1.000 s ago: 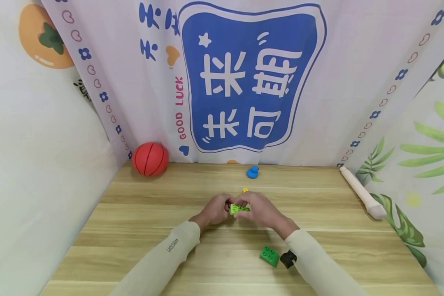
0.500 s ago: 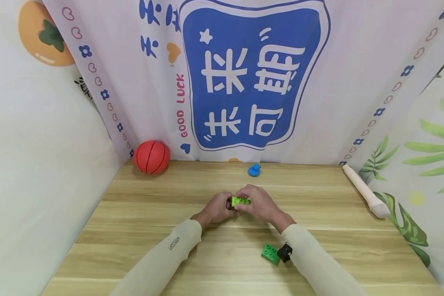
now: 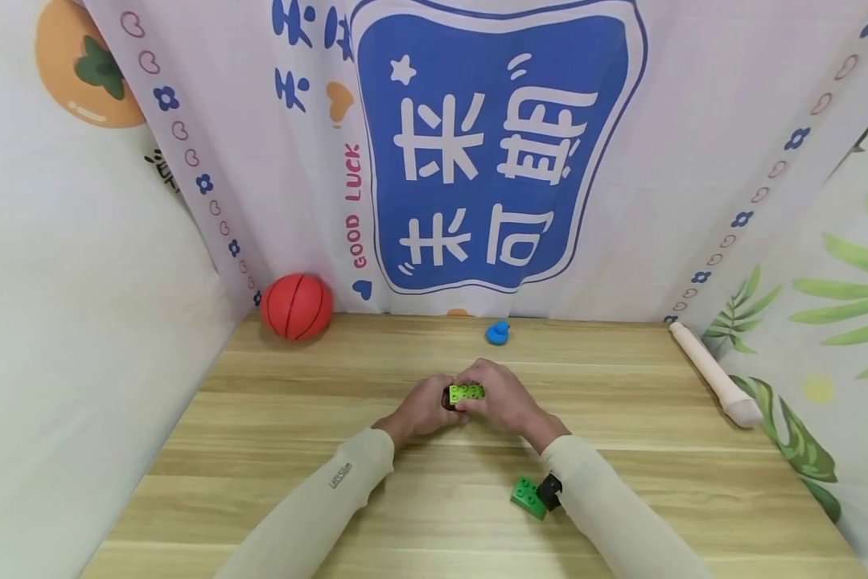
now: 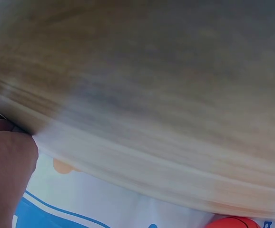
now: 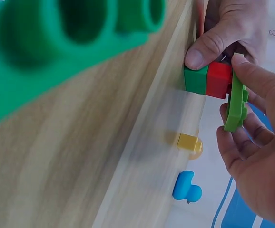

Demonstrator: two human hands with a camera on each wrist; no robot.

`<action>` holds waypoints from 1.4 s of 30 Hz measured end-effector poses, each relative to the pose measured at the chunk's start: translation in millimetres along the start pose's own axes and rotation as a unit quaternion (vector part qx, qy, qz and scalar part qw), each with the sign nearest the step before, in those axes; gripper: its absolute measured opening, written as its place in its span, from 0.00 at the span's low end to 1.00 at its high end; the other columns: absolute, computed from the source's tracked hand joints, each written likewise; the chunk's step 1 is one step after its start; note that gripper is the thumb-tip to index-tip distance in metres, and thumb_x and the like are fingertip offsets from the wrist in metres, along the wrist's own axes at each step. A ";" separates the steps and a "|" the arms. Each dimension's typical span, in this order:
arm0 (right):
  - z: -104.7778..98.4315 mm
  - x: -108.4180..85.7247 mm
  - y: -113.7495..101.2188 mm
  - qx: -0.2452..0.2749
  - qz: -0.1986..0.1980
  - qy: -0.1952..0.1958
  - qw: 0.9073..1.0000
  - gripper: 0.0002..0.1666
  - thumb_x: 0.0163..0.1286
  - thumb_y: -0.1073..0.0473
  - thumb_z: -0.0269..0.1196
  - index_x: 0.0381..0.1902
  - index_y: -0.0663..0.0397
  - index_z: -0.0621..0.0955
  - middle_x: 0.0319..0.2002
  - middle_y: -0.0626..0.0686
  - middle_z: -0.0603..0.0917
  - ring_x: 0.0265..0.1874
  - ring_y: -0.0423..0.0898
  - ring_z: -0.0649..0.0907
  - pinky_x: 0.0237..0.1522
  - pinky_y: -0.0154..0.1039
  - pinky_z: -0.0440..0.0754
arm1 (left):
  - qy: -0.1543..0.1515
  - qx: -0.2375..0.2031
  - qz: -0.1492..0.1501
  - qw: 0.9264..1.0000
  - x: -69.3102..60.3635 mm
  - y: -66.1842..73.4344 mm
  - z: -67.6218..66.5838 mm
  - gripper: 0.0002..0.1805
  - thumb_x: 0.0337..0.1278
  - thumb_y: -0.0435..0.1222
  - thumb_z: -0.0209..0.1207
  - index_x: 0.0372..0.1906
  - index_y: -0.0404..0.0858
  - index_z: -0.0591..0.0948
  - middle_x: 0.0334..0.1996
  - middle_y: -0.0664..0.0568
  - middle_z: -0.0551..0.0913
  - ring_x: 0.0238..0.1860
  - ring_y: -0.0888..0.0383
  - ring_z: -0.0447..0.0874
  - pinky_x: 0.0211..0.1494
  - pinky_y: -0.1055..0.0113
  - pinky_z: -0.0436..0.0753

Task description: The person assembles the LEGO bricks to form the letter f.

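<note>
In the right wrist view, a dark green block point(image 5: 195, 80) and a red block point(image 5: 217, 80) are stacked on the table. The left hand point(image 5: 232, 28) grips this stack, its thumb on the dark green block. My right hand point(image 5: 266, 137) pinches a thin lime green brick point(image 5: 236, 102) at the red block's studs, where it looks tilted; whether it is fully seated I cannot tell. In the head view the left hand point(image 3: 425, 406) and right hand point(image 3: 504, 398) meet around the lime brick point(image 3: 466, 392).
A yellow block point(image 5: 188, 141) and a blue duck point(image 5: 187, 187) stand beyond the hands. A green brick point(image 3: 528, 498) lies beside a black object point(image 3: 550, 491) near the right forearm. The red ball point(image 3: 296, 306) is at the back left, a pale club-like object point(image 3: 716, 376) at the right.
My right hand has carried the lime brick slightly up, then left toward the left hand, and turned it a little. The left hand has barely moved. The head view has shifted slightly.
</note>
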State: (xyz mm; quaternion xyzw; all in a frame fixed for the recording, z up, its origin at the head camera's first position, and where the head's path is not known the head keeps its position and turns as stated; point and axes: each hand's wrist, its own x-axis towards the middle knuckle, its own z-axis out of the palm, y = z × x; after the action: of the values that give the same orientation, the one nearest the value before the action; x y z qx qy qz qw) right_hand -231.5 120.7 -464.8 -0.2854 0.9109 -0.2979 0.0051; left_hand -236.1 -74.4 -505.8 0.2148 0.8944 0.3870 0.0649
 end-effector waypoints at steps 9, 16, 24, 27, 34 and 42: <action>-1.1 -0.8 -0.6 0.014 0.007 -0.007 1.000 0.20 0.66 0.60 0.77 0.56 0.50 0.90 0.52 0.52 0.90 0.53 0.49 0.87 0.59 0.50 0.86 | -0.006 -0.004 -0.006 1.000 -0.7 -0.1 -0.7 0.19 0.57 0.38 0.79 0.48 0.35 0.85 0.44 0.48 0.86 0.42 0.60 0.81 0.49 0.66 0.83; -4.8 -3.0 -0.2 0.012 0.020 -0.014 1.000 0.20 0.67 0.62 0.76 0.57 0.48 0.90 0.50 0.50 0.90 0.50 0.47 0.87 0.57 0.48 0.87 | -0.002 -0.012 -0.014 1.000 -1.4 2.1 -2.1 0.17 0.57 0.38 0.80 0.44 0.35 0.84 0.37 0.51 0.81 0.36 0.61 0.76 0.38 0.72 0.76; -4.9 -1.4 -1.3 0.007 0.023 -0.015 1.000 0.20 0.66 0.61 0.76 0.57 0.48 0.91 0.48 0.50 0.91 0.49 0.45 0.87 0.56 0.47 0.87 | 0.000 -0.012 -0.014 1.000 -1.8 1.9 -2.4 0.17 0.56 0.37 0.80 0.43 0.36 0.84 0.36 0.51 0.81 0.36 0.61 0.75 0.38 0.73 0.75; -4.3 -0.8 -1.8 0.007 0.023 -0.016 1.000 0.20 0.66 0.61 0.77 0.56 0.48 0.91 0.48 0.50 0.91 0.49 0.45 0.87 0.55 0.47 0.88 | 0.000 -0.004 -0.008 1.000 -1.7 2.1 -2.3 0.17 0.56 0.38 0.80 0.43 0.36 0.85 0.38 0.50 0.83 0.37 0.61 0.76 0.40 0.72 0.77; -5.4 2.2 -2.9 -0.006 0.012 -0.022 1.000 0.18 0.65 0.62 0.77 0.54 0.49 0.92 0.47 0.50 0.91 0.47 0.44 0.86 0.52 0.43 0.87 | 0.001 -0.009 -0.009 1.000 -1.5 1.5 -1.9 0.16 0.56 0.38 0.80 0.43 0.37 0.85 0.39 0.50 0.84 0.38 0.61 0.77 0.41 0.71 0.78; -4.5 2.6 1.5 -0.009 0.009 -0.028 1.000 0.19 0.64 0.61 0.78 0.54 0.48 0.92 0.47 0.50 0.91 0.46 0.43 0.86 0.49 0.40 0.86 | -0.001 -0.009 -0.010 1.000 -2.3 3.0 -1.2 0.17 0.55 0.38 0.81 0.44 0.36 0.86 0.40 0.49 0.84 0.38 0.61 0.78 0.42 0.71 0.79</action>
State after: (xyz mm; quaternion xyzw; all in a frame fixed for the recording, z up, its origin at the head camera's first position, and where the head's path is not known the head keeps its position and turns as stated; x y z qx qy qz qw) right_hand -235.3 122.8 -461.6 -0.2856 0.9155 -0.2815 0.0308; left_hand -233.4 -74.4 -502.9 0.2054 0.8929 0.3943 0.0716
